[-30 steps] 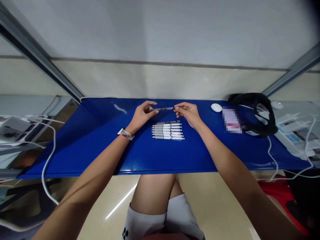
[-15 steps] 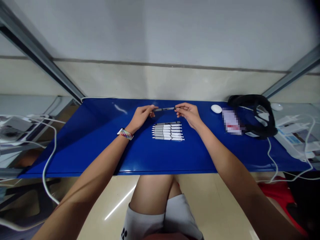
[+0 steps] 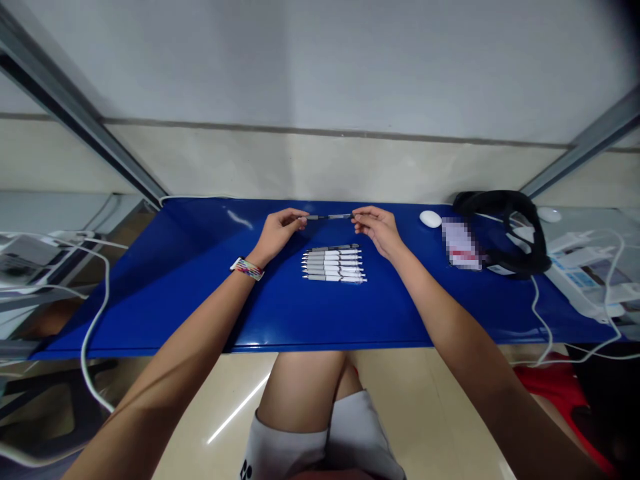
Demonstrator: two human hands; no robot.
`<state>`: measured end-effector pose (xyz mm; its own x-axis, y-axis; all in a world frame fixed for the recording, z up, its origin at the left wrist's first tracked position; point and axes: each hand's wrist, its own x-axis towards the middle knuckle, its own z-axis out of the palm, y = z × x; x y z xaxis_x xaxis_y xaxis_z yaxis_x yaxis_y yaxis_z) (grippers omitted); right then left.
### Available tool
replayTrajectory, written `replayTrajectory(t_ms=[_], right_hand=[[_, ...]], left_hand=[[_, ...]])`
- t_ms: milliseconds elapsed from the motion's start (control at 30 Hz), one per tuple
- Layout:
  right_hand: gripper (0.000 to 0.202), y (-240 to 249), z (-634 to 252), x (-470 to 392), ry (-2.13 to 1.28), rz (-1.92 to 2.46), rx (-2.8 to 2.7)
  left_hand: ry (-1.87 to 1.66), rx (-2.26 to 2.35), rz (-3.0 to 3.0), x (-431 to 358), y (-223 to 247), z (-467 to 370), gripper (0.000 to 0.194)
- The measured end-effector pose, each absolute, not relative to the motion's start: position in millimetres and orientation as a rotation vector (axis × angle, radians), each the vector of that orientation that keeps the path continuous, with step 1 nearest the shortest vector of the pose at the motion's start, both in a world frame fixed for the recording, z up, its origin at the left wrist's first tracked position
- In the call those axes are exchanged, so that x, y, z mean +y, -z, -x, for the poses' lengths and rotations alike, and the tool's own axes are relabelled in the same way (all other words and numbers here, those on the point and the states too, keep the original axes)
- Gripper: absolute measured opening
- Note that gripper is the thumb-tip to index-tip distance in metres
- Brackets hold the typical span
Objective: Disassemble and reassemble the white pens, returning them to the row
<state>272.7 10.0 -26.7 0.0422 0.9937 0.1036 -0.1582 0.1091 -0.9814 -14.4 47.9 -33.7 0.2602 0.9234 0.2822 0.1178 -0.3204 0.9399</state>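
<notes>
Head camera: pale wall (image 3: pixel 320 160) at the back, then blue table (image 3: pixel 150 283) from side to side. On the right part of the table, black ring-shaped band (image 3: pixel 537 260), just beside blurred item (image 3: pixel 460 245). Over the table's middle, left hand (image 3: pixel 277 233) and right hand (image 3: pixel 381 230), facing each other, apart. Nearer to the body and between both forearms, neat row of pens (image 3: pixel 325 268), mostly white and grey, with darker pen (image 3: pixel 340 248) at the far edge. On the left wrist, multicoloured wristband (image 3: pixel 247 269). Just beside the blurred item, white oval object (image 3: pixel 431 219). Thinnest, held pen (image 3: pixel 320 217), nearly level from hand to hand, beyond the row. At its left end, left thumb and fingertips pinched closed; at its right end, right thumb and fingertips likewise. Not possible to tell if touching the table.
</notes>
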Motion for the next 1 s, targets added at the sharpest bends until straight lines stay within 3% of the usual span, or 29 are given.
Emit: replayTrajectory(t_ms=[433, 1000], right_hand=[[0.019, 21.6, -281.7, 13.6, -1.155, 1.03, -0.91], [0.018, 22.1, -286.3, 14.6, -1.118, 1.137, -0.878]], left_hand=[[-1.335, 0.978, -1.548, 54.7, 38.3, 17.7, 0.031], [-1.362, 1.049, -1.503, 54.3, 38.1, 18.7, 0.031]])
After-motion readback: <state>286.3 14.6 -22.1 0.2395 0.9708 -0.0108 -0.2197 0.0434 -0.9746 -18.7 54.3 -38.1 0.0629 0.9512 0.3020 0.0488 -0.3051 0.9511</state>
